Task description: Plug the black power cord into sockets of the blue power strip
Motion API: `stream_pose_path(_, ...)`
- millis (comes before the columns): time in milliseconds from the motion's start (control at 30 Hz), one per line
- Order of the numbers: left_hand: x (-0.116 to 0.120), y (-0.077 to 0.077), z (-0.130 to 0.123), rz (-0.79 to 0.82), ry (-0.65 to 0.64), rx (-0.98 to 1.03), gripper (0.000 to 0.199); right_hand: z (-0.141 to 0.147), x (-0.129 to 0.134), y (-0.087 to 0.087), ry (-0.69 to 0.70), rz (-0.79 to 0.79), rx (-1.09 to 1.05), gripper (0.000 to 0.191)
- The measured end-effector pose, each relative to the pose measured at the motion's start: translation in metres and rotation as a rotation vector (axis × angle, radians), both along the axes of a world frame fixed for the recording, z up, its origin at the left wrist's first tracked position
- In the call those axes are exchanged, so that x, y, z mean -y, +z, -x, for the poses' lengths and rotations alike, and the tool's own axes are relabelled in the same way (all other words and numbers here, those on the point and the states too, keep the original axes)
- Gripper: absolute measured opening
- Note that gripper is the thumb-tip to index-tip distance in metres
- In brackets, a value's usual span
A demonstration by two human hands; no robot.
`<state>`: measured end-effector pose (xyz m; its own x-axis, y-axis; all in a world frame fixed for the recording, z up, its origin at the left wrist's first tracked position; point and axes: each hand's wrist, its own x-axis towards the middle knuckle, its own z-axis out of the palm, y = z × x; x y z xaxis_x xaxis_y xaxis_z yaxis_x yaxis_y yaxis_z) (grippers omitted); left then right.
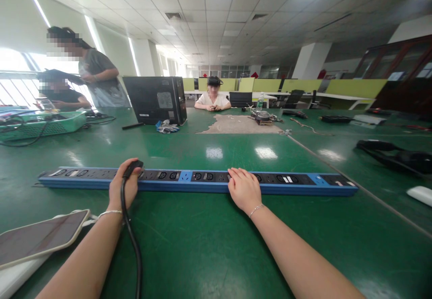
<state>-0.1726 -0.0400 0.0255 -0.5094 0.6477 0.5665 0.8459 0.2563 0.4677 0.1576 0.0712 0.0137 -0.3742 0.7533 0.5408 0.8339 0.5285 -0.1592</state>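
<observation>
A long power strip [175, 185] with a blue casing and a black socket face lies crosswise on the green table. My left hand [122, 185] is closed around a black power plug [133, 167] at the strip's left part. From that plug a thick black cord [135, 245] runs down past my wrist toward the near edge of view. Whether the plug touches a socket I cannot tell. Right of the strip's middle, my right hand [245, 188] lies across it, fingers bent over the top and reaching its far edge. Those fingers cover a few sockets.
A phone [43, 238] lies at the near left. Farther back are a green basket [64, 123] with cables, a black computer case [155, 100] and gloves [167, 126]. A black strap-like item [398, 155] lies right. A person [213, 96] sits opposite; two more are left.
</observation>
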Motion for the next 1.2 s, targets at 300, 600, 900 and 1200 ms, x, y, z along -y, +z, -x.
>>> stream_pose_path(300,-0.03,0.013,-0.085,0.106,-0.347,0.059,0.039,0.0,0.0,-0.001,-0.002,0.001,-0.013,0.038)
stream_pose_path(600,-0.035,0.004,-0.091,0.252,-0.302,-0.094,0.037,0.001,0.001,-0.001,-0.011,-0.008,-0.007,0.038)
stream_pose_path(900,-0.039,-0.006,-0.087,0.268,-0.294,-0.22,0.035,0.002,0.0,-0.002,-0.001,-0.003,-0.04,0.038)
stream_pose_path(1200,-0.035,-0.012,-0.088,0.24,-0.282,-0.303,0.035,0.002,0.0,-0.001,-0.018,0.002,0.004,0.038)
